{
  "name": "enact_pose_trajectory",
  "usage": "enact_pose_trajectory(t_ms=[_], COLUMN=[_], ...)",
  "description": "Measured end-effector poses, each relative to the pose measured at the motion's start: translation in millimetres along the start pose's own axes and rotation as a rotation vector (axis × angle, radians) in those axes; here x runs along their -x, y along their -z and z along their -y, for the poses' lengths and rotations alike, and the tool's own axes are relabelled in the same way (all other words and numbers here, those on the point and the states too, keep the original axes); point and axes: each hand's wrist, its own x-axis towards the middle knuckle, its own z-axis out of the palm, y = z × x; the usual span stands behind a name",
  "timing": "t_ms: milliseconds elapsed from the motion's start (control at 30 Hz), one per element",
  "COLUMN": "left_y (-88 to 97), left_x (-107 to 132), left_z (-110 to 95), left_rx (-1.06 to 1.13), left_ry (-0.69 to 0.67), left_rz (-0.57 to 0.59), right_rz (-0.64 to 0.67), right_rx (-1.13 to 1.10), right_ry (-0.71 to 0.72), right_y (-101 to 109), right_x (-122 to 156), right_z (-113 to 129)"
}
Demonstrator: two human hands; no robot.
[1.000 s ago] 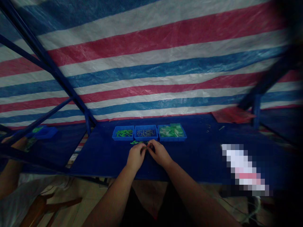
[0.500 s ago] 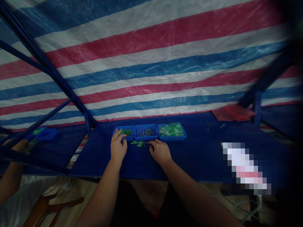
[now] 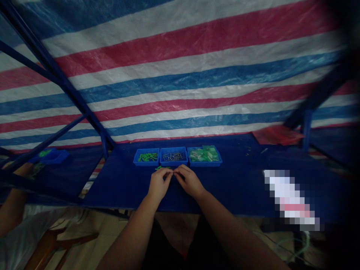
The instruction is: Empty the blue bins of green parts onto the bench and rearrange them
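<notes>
Head view shows the left hand (image 3: 159, 184) and the right hand (image 3: 190, 183) resting knuckles-up on the blue table (image 3: 239, 183). The fingers of both are curled, and thumb and forefinger are drawn into pinches that meet at one spot. Whatever sits between them is too small and dim to tell. Loose green pieces (image 3: 161, 168), short and stick-like, lie on the tabletop just beyond the left fingertips, between the hands and three shallow blue plastic trays standing side by side. The left tray (image 3: 146, 158) holds green sticks, the middle tray (image 3: 173, 157) thin grey metal pins, and the right tray (image 3: 204, 156) pale, glossy green bits. The row probably keeps each kind apart yet near both hands. Behind hangs a striped tarp (image 3: 180, 75), shiny and creased.
</notes>
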Motion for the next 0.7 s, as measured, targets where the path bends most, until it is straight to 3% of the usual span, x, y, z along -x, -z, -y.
enact_pose_trajectory(t_ms=[67, 200, 300, 367, 467, 533, 633, 700], left_y=[12.7, 52.4, 77.3, 81.8, 67.7, 49.7, 23.9, 13.2], left_x=[-6, -26, -40, -42, -33, -22, -9, -6], left_z=[6, 29, 39, 35, 20, 13, 14, 20], left_rx=[-0.014, -0.207, -0.386, -0.424, -0.391, -0.341, -0.311, -0.323], left_ry=[0.009, 0.05, 0.028, -0.012, -0.042, -0.04, -0.009, 0.029], left_rz=[-0.042, -0.283, -0.255, -0.217, -0.158, -0.047, 0.121, 0.161], right_rz=[-0.003, -0.008, 0.038, 0.092, 0.145, 0.14, 0.099, 0.062], right_rx=[-0.001, 0.11, 0.198, 0.259, 0.348, 0.387, 0.427, 0.454], right_ry=[-0.031, -0.098, -0.078, -0.047, -0.028, -0.041, -0.089, -0.134], right_y=[-1, -2, -4, -5, -8, -9, -9, -9], right_x=[0, 0, -1, -2, -3, -3, -3, -3], right_z=[-1, -4, -5, -5, -3, -3, -4, -6])
